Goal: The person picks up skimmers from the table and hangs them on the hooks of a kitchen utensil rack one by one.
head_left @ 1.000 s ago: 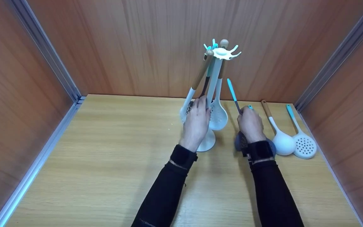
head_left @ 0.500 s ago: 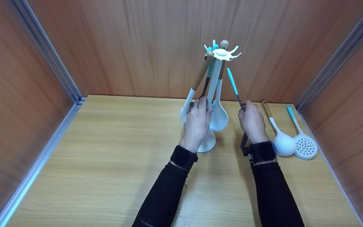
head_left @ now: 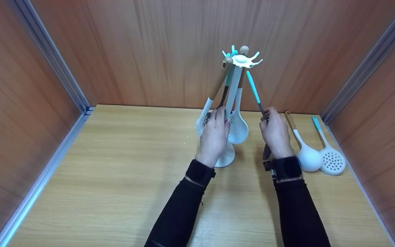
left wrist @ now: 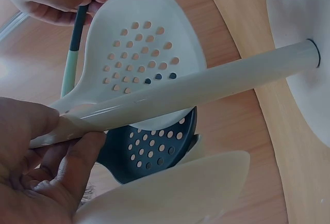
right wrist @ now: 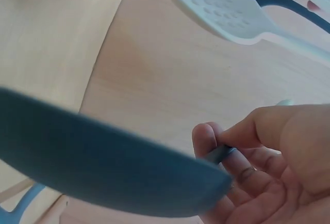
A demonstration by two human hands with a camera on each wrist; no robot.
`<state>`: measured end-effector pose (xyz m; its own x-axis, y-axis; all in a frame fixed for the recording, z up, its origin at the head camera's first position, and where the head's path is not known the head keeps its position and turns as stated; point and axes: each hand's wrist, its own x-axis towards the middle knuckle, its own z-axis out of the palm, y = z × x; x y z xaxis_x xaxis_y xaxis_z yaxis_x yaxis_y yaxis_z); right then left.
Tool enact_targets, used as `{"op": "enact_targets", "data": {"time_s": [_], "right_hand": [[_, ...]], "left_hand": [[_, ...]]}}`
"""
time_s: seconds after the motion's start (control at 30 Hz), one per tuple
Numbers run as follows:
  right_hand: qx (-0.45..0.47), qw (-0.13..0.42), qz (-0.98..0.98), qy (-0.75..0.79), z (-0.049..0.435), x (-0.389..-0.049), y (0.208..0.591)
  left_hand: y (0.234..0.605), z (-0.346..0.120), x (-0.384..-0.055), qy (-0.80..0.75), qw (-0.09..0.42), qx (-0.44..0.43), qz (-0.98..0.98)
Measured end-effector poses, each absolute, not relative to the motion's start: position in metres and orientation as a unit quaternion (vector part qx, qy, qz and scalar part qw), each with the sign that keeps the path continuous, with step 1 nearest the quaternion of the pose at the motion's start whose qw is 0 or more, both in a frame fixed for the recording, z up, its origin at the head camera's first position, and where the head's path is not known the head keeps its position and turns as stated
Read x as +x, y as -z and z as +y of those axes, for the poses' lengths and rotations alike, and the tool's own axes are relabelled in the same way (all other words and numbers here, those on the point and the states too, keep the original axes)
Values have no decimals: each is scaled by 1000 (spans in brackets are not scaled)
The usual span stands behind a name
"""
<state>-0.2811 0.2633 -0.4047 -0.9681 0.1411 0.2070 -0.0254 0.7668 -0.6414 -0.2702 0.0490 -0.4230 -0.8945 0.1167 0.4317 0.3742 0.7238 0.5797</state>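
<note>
My left hand (head_left: 214, 135) grips the pole of a white utensil stand (head_left: 232, 92), thumb and fingers around it in the left wrist view. Hanging from the stand are a white skimmer (left wrist: 149, 17), a dark perforated utensil (left wrist: 118, 149) and a white-headed utensil with a wooden handle (head_left: 219, 80). To the right of the stand, my right hand (head_left: 275, 133) pinches the dark shaft of a kitchen utensil (head_left: 253, 89) with a turquoise handle. The handle points up and leans left, its tip below the stand's hooks. In the right wrist view its broad dark head (right wrist: 113, 157) shows nearly edge-on.
On the right of the wooden table (head_left: 132, 171) lie a white ladle (head_left: 309, 159) with a wooden handle and a white skimmer (head_left: 333, 161) with a turquoise handle. Part of another blue utensil (right wrist: 20, 206) shows in the right wrist view. Wood panels (head_left: 149, 51) enclose the back and sides.
My right hand has raised the turquoise-handled utensil off the table, its handle tip rising toward the hooks. My left hand stays on the stand's pole.
</note>
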Motion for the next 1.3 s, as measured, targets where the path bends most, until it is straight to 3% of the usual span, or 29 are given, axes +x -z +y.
{"op": "enact_targets", "data": {"time_s": [0.23, 0.57, 1.07, 1.3], "right_hand": [[-17, 136, -922, -363, 263, -279, 402], [12, 174, -909, -378, 262, -275, 396], [-10, 164, -900, -403, 261, -267, 376], [9, 197, -893, -406, 259, -265, 372]], "left_hand": [[423, 49, -271, 344, 186, -137, -910], [429, 49, -272, 345, 236, -162, -894], [427, 50, -271, 347, 215, -157, -899], [428, 50, -272, 354, 212, -156, -898]]}}
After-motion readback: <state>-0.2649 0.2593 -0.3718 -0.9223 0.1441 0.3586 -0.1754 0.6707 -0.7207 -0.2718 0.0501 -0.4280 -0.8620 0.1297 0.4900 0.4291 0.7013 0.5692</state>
